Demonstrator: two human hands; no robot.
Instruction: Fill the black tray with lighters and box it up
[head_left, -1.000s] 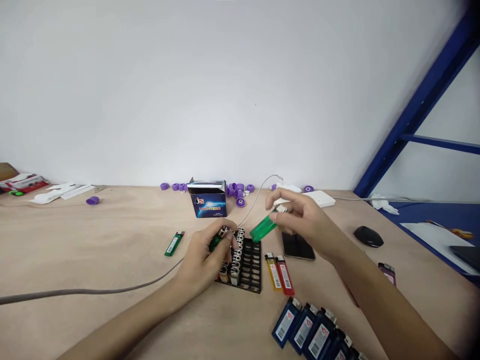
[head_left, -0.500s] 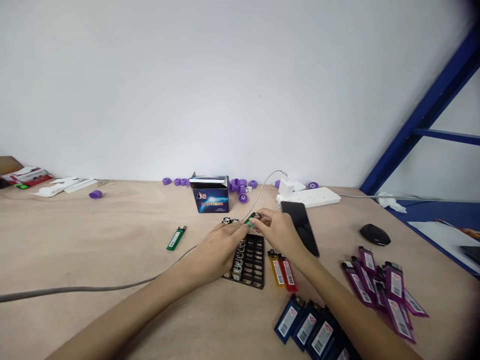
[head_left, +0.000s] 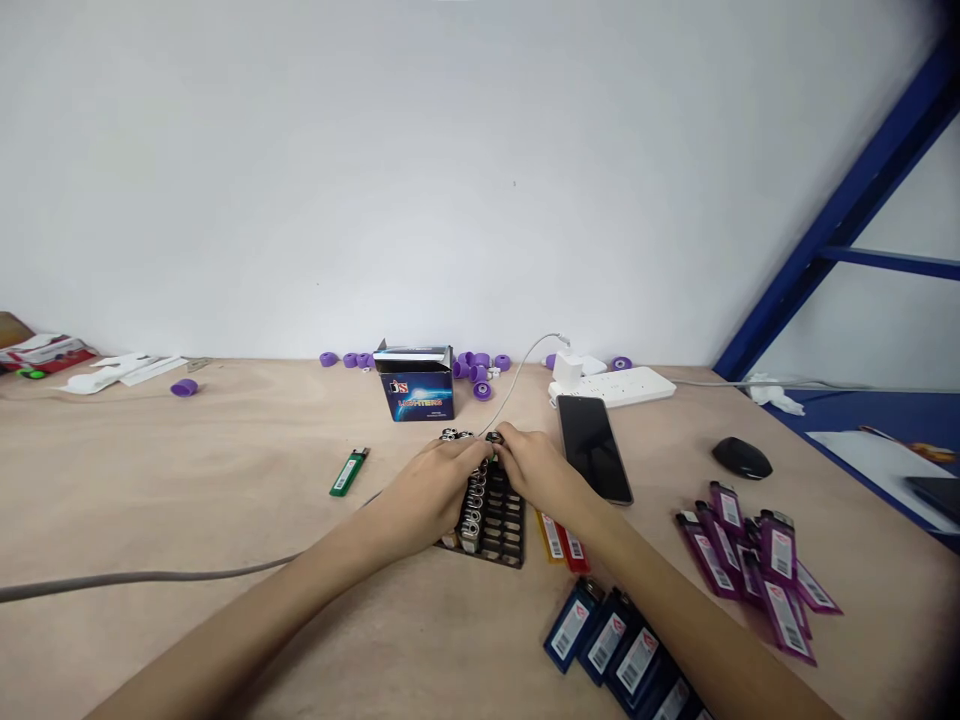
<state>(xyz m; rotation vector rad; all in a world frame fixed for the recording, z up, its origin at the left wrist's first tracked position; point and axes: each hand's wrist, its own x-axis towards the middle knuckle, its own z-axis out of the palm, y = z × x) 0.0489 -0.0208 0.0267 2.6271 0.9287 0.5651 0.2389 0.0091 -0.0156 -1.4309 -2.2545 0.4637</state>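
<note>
in the head view, both bare hands meet over a black tray (head_left: 514, 545) of small slots on the wooden worktop (head_left: 225, 470). upright lighters (head_left: 472, 520) with metal tops stand in a line along the tray, while slots to their right show unfilled. at the tray's far end, the metal top of one lighter (head_left: 493, 438) shows between the fingertips of the two hands, with a little green just below it. the right hand (head_left: 538, 470) has its grip drawn nearly together at that lighter; whether it pinches it or only presses on it, i cannot tell. the left hand (head_left: 424, 495) lies palm down over the tray's left part, fingers bent toward the same lighter; its grip is hidden, so i cannot tell what it has hold of.

a green lighter (head_left: 347, 475) lies left of the tray. to the right are a yellow lighter (head_left: 553, 540) and a red lighter (head_left: 576, 553), side by side, partly under the right forearm. nearer the camera, blue lighters (head_left: 606, 645) overlap in a row, and purple lighters (head_left: 780, 550) lie heaped farther right. beyond the tray stands an open-topped lighter box (head_left: 418, 400); a phone (head_left: 595, 450) lies beside the right hand, near a white power strip (head_left: 637, 386).
</note>
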